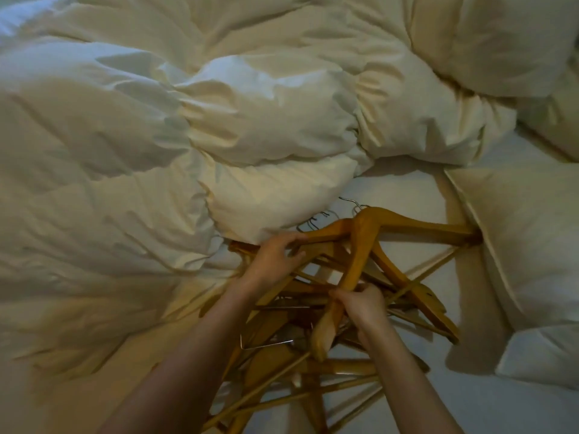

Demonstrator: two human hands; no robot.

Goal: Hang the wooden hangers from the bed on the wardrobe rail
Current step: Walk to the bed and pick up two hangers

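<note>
1. Gripping one arm of the top wooden hanger [354, 255], the right hand [363, 305] has its fingers curled round the wood near the middle of the pile.
2. The left hand [272, 258] clasps a second hanger [319, 236] at the pile's upper left, fingers wrapped over its arm.
3. The pile of hangers [282, 364] lies tangled on the white sheet [394, 189], between the rumpled duvet [156, 136] and a pillow [526, 233].
4. Metal hooks [347, 200] point toward the duvet's edge; the nearest hangers are cut off at the bottom.
5. Any marking on the wood is too dim to read.
</note>
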